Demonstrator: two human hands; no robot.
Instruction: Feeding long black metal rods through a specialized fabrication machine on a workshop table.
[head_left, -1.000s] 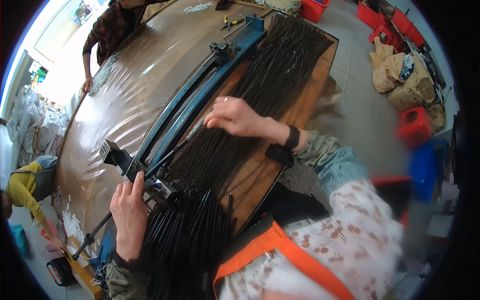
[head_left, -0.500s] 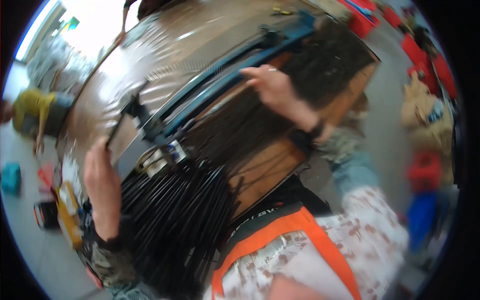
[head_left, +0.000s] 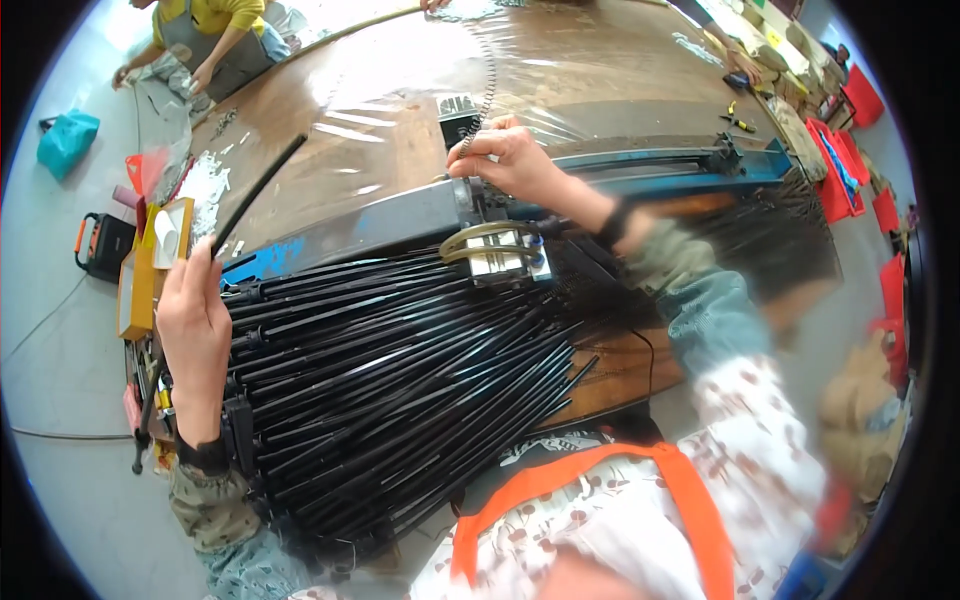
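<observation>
Dozens of thin black rods (head_left: 400,400) are fanned out right in front of me, so I'd say most of the pile hasn't been through the machine yet. Left hand (head_left: 195,320) is closed around one single black rod (head_left: 262,182), lifted clear of the pile and angled up and away over the table. That looks like the piece in hand right now. How many are already done I honestly can't tell, finished and unfinished rods look the same from here

Just past the pile sits the long blue machine rail (head_left: 380,222) with a metal clamp block (head_left: 505,255) in the middle. Right hand (head_left: 510,160) is up at that block, fingers pinched together on something small on top. What exactly it's pinching is too small to make out

Containers: a yellow box (head_left: 140,275) off the left edge of the table looks like it holds white stuff, and there's a heap of white bits (head_left: 205,185) beside it. Far right there are red crates (head_left: 845,165) on the floor, contents hard to see. A person in yellow (head_left: 215,30) is working at the far end of the plastic-covered table (head_left: 400,100)
</observation>
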